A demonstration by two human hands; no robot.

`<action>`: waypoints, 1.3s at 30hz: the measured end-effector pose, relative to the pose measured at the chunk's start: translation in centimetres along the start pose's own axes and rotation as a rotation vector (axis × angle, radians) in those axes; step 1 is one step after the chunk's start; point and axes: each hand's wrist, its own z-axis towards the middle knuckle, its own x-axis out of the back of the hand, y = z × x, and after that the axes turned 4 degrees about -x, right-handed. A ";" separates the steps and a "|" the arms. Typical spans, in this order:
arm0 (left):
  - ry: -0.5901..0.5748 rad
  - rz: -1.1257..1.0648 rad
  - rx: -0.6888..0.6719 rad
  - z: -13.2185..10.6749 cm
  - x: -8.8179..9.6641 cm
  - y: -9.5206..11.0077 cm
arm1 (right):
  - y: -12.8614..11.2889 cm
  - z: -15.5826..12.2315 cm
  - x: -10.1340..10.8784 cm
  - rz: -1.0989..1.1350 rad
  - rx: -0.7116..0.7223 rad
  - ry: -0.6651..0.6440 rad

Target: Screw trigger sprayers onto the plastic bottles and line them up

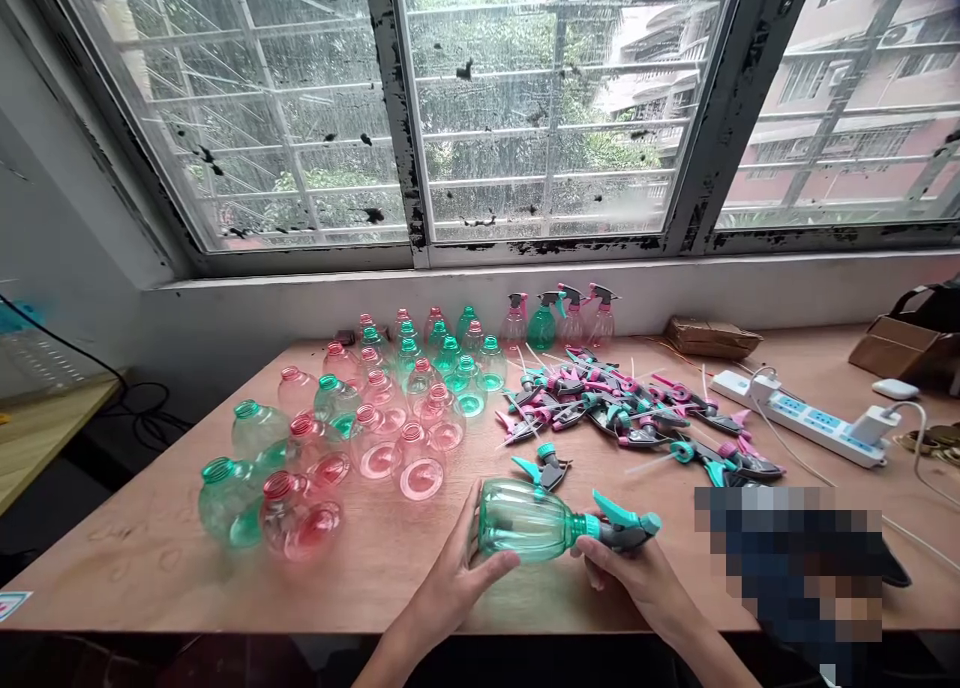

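A clear green spray bottle [525,520] lies sideways in the air above the table's front part, its neck pointing right. My left hand [466,565] is wrapped round the bottle's base end. A black and teal trigger sprayer head [624,526] sits on the neck, and the fingers of my right hand [628,568] are closed at its teal collar. Whether the collar is fully screwed down cannot be made out. Just behind the bottle, a loose teal and black sprayer head [547,468] lies on the table.
Several open pink and green bottles [386,403] stand at the left. A pile of pink, teal and black sprayer heads [600,398] lies right of centre. Finished spray bottles [571,320] stand by the wall. A power strip [799,418] with cables and a pixelated patch [795,558] are at the right.
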 end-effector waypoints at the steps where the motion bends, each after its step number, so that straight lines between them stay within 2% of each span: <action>1: -0.006 0.005 0.003 0.0 0.0 -0.1 | 0.0 0.0 0.0 0.008 -0.001 0.016; 6: -0.031 0.056 0.009 -0.3 0.0 -0.2 | -0.3 -0.2 -0.3 0.029 0.002 0.048; 11: -0.016 0.153 -0.048 -0.5 -0.1 0.6 | -0.3 -0.4 -0.4 0.022 0.022 0.106; 14: -0.021 0.170 -0.036 -0.6 -0.2 0.9 | -0.3 -0.5 -0.4 0.046 0.019 0.128; 23: -0.035 0.190 0.056 -0.8 0.1 0.3 | -0.2 -0.6 -0.4 0.044 0.012 0.116; 27: -0.046 0.261 0.017 -0.7 0.4 0.0 | 0.0 -0.5 0.0 0.042 -0.006 0.111; 32: -0.034 0.347 -0.055 -0.7 0.2 0.1 | 0.0 -0.3 0.6 -0.028 -0.022 0.020; 39: -0.043 0.293 0.043 -0.6 -0.1 0.4 | 0.0 -0.1 0.6 -0.013 -0.037 0.011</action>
